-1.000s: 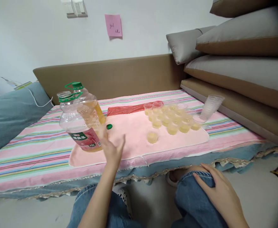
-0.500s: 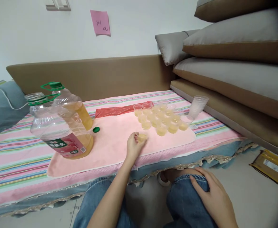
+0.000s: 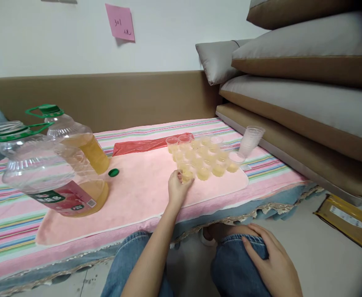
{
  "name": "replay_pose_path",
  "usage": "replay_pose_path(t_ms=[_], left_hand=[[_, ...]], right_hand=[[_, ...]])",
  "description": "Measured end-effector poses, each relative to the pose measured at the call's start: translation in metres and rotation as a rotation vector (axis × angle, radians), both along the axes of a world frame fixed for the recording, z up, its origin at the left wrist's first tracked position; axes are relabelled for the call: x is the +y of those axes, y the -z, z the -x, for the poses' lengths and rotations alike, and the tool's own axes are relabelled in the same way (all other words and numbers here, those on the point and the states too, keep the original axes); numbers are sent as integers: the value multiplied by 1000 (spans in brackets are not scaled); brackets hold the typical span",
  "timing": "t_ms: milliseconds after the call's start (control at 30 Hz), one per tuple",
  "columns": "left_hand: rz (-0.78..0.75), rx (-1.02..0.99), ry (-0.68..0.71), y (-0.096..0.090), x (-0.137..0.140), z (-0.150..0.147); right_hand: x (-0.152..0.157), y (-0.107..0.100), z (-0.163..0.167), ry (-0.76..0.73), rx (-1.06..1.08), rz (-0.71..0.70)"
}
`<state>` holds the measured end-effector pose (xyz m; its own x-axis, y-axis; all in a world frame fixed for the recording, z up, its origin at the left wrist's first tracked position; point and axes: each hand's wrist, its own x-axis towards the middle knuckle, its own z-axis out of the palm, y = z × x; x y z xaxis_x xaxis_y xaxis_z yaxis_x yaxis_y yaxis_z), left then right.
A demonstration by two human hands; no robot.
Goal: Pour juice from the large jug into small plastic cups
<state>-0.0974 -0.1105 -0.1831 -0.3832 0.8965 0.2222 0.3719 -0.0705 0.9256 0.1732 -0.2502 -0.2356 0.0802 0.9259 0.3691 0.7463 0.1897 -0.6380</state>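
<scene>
My left hand (image 3: pixel 178 186) is closed around a small clear plastic cup (image 3: pixel 187 176) of pale yellow drink, at the front left corner of a cluster of similar filled cups (image 3: pixel 210 156) on a pink mat (image 3: pixel 137 194). The held cup is upright and beside the nearest cups; whether it touches them I cannot tell. My right hand (image 3: pixel 272 260) rests on my right knee with fingers stretched out, holding nothing. To the left stands a large uncapped bottle (image 3: pixel 66 198) with a red and green label and some yellow drink. Behind it is a second, capped bottle (image 3: pixel 88 144).
A green cap (image 3: pixel 113 172) lies on the mat near the bottles. A crumpled red plastic bag (image 3: pixel 146 144) lies behind. A leaning stack of clear cups (image 3: pixel 250 141) stands right of the cluster, by piled cushions (image 3: pixel 304 90). On the floor is a yellow package (image 3: pixel 348 218).
My left hand has brought the held cup right, up to the cluster of filled cups. The view has turned slightly right. My right hand stays on the knee.
</scene>
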Motion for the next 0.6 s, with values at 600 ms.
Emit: replay_pose_path(t_ms=[600], left_hand=[[-64, 106, -15, -18, -36, 18]], right_hand=[[110, -25, -36, 26, 476, -11]])
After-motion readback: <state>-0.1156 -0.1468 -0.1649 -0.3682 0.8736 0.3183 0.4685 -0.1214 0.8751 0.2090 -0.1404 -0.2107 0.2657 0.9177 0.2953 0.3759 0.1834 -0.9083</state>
